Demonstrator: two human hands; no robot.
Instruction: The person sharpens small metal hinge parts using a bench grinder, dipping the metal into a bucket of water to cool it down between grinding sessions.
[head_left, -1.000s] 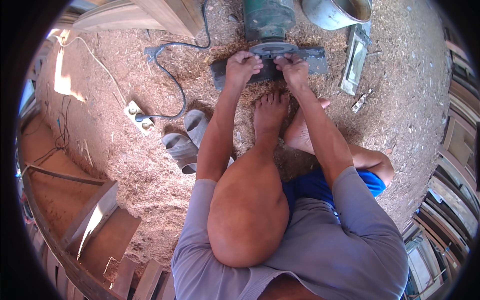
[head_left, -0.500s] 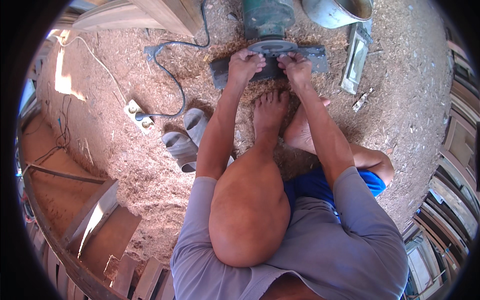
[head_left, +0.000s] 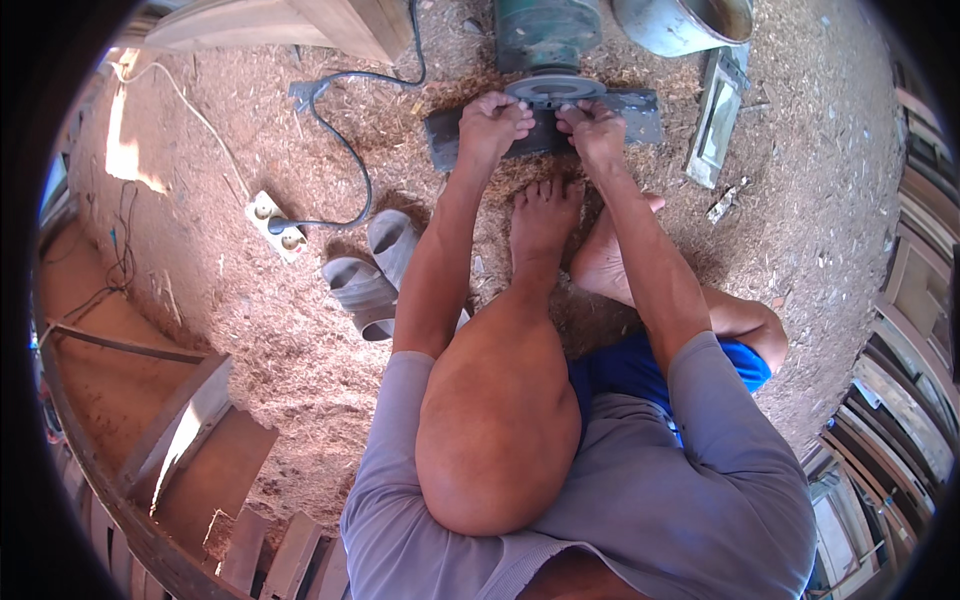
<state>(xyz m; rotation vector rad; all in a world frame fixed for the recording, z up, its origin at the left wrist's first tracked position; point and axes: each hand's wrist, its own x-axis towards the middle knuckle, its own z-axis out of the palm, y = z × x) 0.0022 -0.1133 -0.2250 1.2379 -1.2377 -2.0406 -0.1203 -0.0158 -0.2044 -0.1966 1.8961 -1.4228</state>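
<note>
A green motor-driven grinder (head_left: pixel 548 35) stands at the far middle, with a round grey grinding wheel (head_left: pixel 556 89) on its near end. Both my hands meet at the wheel's near edge. My left hand (head_left: pixel 494 124) is closed in a pinch at the wheel's left side. Opposite it, my right hand (head_left: pixel 594 128) pinches in the same way. A small dark piece seems to span the gap between my fingertips; its kind is too small to tell. Beneath the wheel and hands lies a dark flat board (head_left: pixel 640 118). My bare feet rest just nearer than the board.
A metal bucket (head_left: pixel 672 30) stands right of the grinder, near a whetstone-like block in a frame (head_left: pixel 712 130). To the left lie a socket strip (head_left: pixel 272 226) with a dark cable (head_left: pixel 362 165) plugged in, and grey sandals (head_left: pixel 362 285). Wood shavings cover the ground. Stacked wooden pieces (head_left: pixel 905 400) line the right.
The view has shifted slightly, so the grinder and bucket appear a little further right and up. My hands keep their pinched pose at the wheel, almost unmoved.
</note>
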